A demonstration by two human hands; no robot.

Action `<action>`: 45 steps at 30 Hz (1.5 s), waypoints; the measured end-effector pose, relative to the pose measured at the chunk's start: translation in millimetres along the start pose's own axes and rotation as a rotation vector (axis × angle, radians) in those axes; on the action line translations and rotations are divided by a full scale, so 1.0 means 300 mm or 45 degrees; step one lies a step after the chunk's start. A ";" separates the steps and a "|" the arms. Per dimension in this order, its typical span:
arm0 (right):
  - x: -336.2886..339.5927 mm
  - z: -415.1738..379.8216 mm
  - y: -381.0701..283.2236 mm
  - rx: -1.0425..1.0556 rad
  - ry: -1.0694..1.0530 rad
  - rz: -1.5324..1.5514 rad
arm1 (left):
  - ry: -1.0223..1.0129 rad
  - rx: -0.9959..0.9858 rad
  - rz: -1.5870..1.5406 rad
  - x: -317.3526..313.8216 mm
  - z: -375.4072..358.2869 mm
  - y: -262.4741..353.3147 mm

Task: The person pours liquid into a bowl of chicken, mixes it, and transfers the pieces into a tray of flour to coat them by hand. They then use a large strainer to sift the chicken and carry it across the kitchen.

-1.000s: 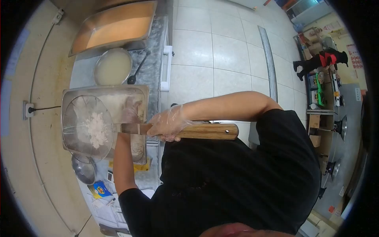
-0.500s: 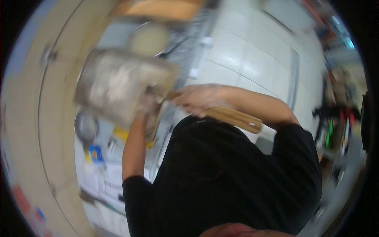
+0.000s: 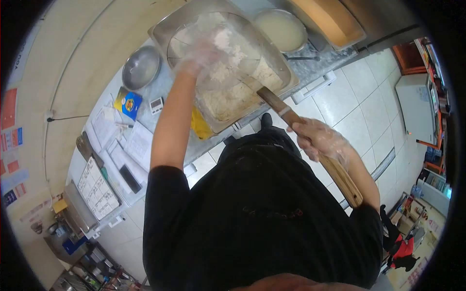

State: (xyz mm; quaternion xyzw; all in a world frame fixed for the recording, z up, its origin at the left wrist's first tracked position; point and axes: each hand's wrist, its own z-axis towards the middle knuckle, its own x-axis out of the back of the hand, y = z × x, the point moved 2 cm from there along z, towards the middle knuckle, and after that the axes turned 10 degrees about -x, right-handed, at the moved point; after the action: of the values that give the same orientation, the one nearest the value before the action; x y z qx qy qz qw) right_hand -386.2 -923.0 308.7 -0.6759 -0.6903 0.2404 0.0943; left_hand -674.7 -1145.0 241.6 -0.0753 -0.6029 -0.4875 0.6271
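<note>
My right hand [image 3: 318, 138], in a clear plastic glove, is wrapped round the long wooden handle of a wire-mesh strainer [image 3: 342, 182]. The strainer's round mesh end lies over a deep metal tray [image 3: 290, 80] holding pale flour [image 3: 230, 102]. White floury clumps [image 3: 235, 56] sit in the mesh. Over the strainer's left side is my left hand [image 3: 199, 56], also gloved. Motion smears its fingers, so I cannot make out whether it holds anything.
Beyond the tray stand a bowl of pale liquid [image 3: 281, 30] and an orange-toned container [image 3: 335, 19]. To the left are a metal bowl [image 3: 141, 68], a yellow-and-blue packet [image 3: 128, 103], a small timer [image 3: 156, 105], papers [image 3: 138, 143] and a phone [image 3: 130, 178].
The view has swung and sharpened, placing the tray higher and further right. My right hand has moved away from my left and the tray, with the strainer's handle still in it.
</note>
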 end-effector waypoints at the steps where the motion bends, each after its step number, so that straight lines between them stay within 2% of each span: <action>1: -0.005 -0.030 0.026 0.000 0.018 0.023 | -0.264 0.207 0.075 0.024 0.015 0.019; 3: -0.010 -0.162 0.016 -0.050 0.036 0.024 | -0.336 0.183 0.090 0.094 -0.002 0.026; 5: -0.022 -0.174 -0.003 -0.105 0.047 0.043 | -0.428 0.157 0.108 0.160 -0.017 0.038; 7: -0.051 -0.092 -0.020 0.128 0.123 -0.189 | -0.259 0.184 -0.361 0.205 -0.050 0.072; 8: -0.020 -0.018 -0.033 0.015 0.076 -0.203 | -0.267 0.201 -0.381 0.220 -0.097 0.102; 10: -0.053 -0.080 -0.049 -0.002 0.138 -0.180 | -0.664 0.613 -0.850 0.236 -0.180 0.145; 11: -0.070 -0.108 -0.069 0.026 0.203 -0.159 | -0.642 0.606 -0.844 0.236 -0.180 0.136; 13: -0.029 -0.125 -0.082 -0.031 0.135 -0.121 | -0.870 0.459 -0.391 0.166 -0.202 0.112; 15: -0.055 -0.088 -0.098 0.003 0.199 -0.111 | -1.129 0.318 0.041 0.031 -0.301 0.111; 16: -0.021 -0.024 -0.085 0.003 0.076 -0.124 | -1.259 0.239 0.259 -0.024 -0.356 0.116; 17: -0.022 -0.021 -0.104 0.023 0.070 -0.131 | -1.246 0.245 0.277 -0.065 -0.363 0.092; 18: -0.022 -0.028 -0.123 0.002 0.078 -0.106 | -1.246 0.206 0.477 -0.107 -0.359 0.064; 19: -0.024 -0.039 -0.127 -0.038 0.084 -0.077 | -1.256 0.169 0.662 -0.104 -0.342 0.093; 20: -0.017 -0.039 -0.122 -0.003 0.077 -0.077 | -1.254 0.168 0.663 -0.101 -0.321 0.117; 22: -0.009 -0.038 -0.120 0.016 0.077 -0.075 | -1.225 0.460 0.587 -0.078 -0.282 0.159; 23: -0.007 -0.037 -0.116 0.031 0.073 -0.070 | -1.224 0.455 0.591 -0.116 -0.278 0.125; 25: -0.009 -0.025 -0.113 0.029 0.076 -0.045 | -1.408 -0.298 0.739 -0.274 -0.294 -0.002; 26: -0.010 -0.018 -0.114 0.016 0.080 -0.023 | -1.402 -0.312 0.757 -0.325 -0.313 -0.055; 28: -0.004 0.003 -0.104 0.011 0.033 0.017 | -1.099 -0.310 0.507 -0.421 -0.314 -0.170; 29: 0.010 0.019 -0.090 -0.016 -0.017 0.046 | -0.963 -0.480 0.432 -0.489 -0.342 -0.245; 30: 0.032 0.058 -0.057 0.078 -0.057 -0.102 | -0.821 -0.674 0.357 -0.522 -0.320 -0.288; 31: 0.067 0.106 -0.016 0.181 -0.064 -0.244 | -0.789 -0.778 0.382 -0.563 -0.156 -0.292; 33: 0.078 0.181 0.026 0.043 -0.173 0.031 | -0.844 -0.902 0.387 -0.586 -0.085 -0.228; 35: 0.042 0.136 -0.007 0.086 -0.132 0.123 | -0.913 -1.039 0.387 -0.562 -0.084 -0.211; 37: 0.044 0.106 -0.040 0.168 -0.184 0.054 | -1.007 -1.114 0.396 -0.548 -0.035 -0.192; 39: 0.054 0.092 -0.047 0.185 -0.186 0.076 | -1.128 -1.087 0.411 -0.543 -0.059 -0.164; 40: 0.056 0.091 -0.054 0.163 -0.246 0.054 | -1.189 -1.044 0.417 -0.537 -0.059 -0.160; 43: 0.063 0.081 -0.075 0.215 -0.193 -0.038 | -1.374 -0.885 0.427 -0.533 -0.063 -0.112; 45: 0.056 0.081 -0.079 0.206 -0.177 -0.006 | -1.497 -0.767 0.429 -0.496 -0.133 -0.156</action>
State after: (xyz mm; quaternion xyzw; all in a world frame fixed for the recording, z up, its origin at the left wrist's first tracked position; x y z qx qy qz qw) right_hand -419.4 -910.8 295.2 -0.6461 -0.6751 0.3413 0.1011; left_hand -650.2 -1118.7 84.6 -0.5919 -0.6615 -0.4077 0.2143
